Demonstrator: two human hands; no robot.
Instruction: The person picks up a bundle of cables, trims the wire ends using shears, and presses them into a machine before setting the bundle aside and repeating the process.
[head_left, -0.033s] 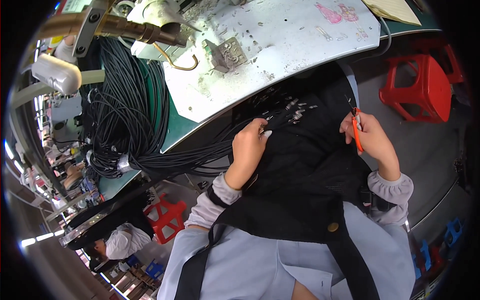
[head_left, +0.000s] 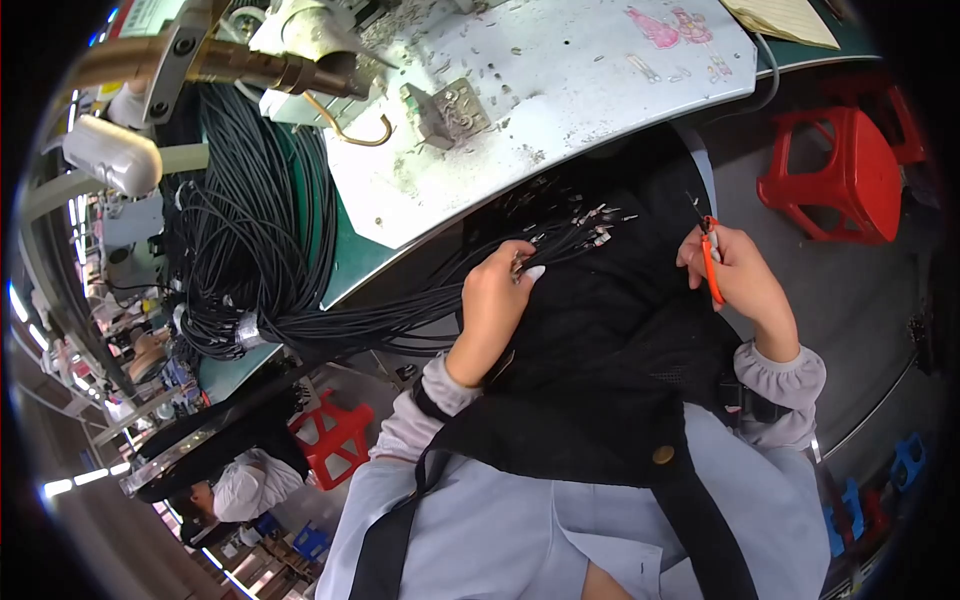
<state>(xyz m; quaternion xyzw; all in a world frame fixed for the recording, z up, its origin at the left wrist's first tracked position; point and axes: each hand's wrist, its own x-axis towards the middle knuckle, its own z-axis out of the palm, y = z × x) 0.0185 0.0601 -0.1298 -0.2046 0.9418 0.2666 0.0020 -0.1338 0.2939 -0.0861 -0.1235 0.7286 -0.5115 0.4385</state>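
Observation:
My left hand [head_left: 494,300] is closed round a bundle of thin black cables [head_left: 385,318] that runs in from the left over my lap. Beyond my fingers the cable ends [head_left: 598,226] fan out to the right, tipped with small shiny metal terminals. Something small and metallic shows at my left fingertips, too small to name. My right hand [head_left: 748,278] is closed on small cutting pliers [head_left: 712,262] with orange handles. Their slim jaws point up and away, apart from the cable ends. A black apron [head_left: 600,390] lies under both hands.
A pale, scrap-littered worktop [head_left: 560,80] curves across the front, carrying a machine [head_left: 320,50] and a metal block [head_left: 440,115]. Coiled black cables [head_left: 250,210] lie at the left. Red stools [head_left: 835,175] stand right, another red stool [head_left: 332,440] lower left, near a person in white [head_left: 250,485].
The cable ends beyond my left hand have shifted slightly to the right and spread more. My left hand has moved slightly; the right hand with the pliers stays almost in place.

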